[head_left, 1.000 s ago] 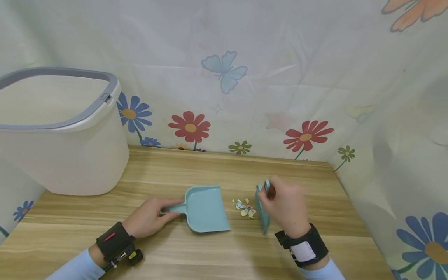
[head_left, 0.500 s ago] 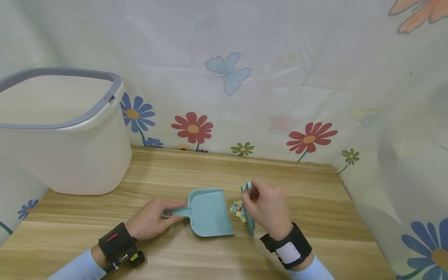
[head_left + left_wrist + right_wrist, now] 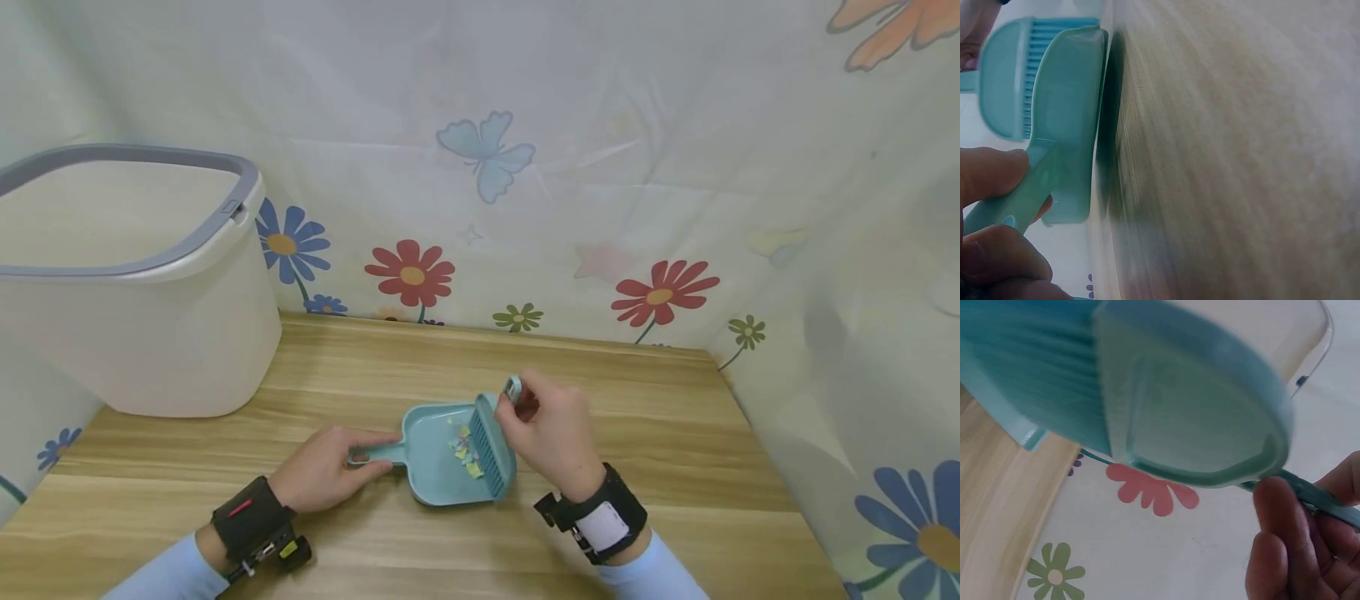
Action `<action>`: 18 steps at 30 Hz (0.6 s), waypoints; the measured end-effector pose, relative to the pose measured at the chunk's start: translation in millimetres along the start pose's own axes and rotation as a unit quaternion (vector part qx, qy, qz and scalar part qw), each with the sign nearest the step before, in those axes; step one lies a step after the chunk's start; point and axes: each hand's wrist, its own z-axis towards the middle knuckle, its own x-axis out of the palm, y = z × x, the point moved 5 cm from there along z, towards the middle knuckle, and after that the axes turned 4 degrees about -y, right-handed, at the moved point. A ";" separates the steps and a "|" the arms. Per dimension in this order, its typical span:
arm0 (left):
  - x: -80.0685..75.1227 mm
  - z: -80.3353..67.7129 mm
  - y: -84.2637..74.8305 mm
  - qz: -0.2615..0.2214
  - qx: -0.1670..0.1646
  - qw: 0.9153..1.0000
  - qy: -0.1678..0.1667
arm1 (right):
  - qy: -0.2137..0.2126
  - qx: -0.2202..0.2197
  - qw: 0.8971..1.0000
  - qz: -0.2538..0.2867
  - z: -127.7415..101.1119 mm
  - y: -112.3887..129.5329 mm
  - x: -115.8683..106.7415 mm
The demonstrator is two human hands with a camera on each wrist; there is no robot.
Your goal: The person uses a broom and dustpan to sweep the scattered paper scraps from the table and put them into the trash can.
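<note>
A light blue dustpan lies flat on the wooden table, its mouth toward the right. My left hand grips its handle; the left wrist view shows the same dustpan with fingers round the handle. My right hand holds a small blue brush by its handle, bristles down inside the pan's mouth. Small coloured paper scraps lie in the pan just left of the bristles. The right wrist view shows the brush close up, blurred, with fingers on it.
A large white bin with a grey rim stands at the table's back left. A flowered curtain closes off the back and right sides. The table's right edge runs close to the right hand.
The right hand swept the brush leftward, pushing the paper scraps off the table into the dustpan. The left hand kept the dustpan still.
</note>
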 end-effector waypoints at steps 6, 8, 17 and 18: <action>-1.3 -0.1 1.3 -0.002 -0.010 1.000 0.001 | -0.042 -0.019 0.998 0.044 2.8 -2.0 -16.2; -1.5 -0.1 2.0 -0.002 -0.012 1.000 0.001 | -0.048 -0.030 0.998 0.035 2.5 -3.4 -18.9; -0.6 -0.1 3.2 0.002 -0.011 1.000 0.001 | -0.036 -0.052 0.996 -0.057 -5.6 -10.2 -14.8; -0.4 -0.2 3.2 0.003 -0.011 1.000 0.001 | -0.034 -0.056 0.995 -0.069 -6.8 -10.7 -13.1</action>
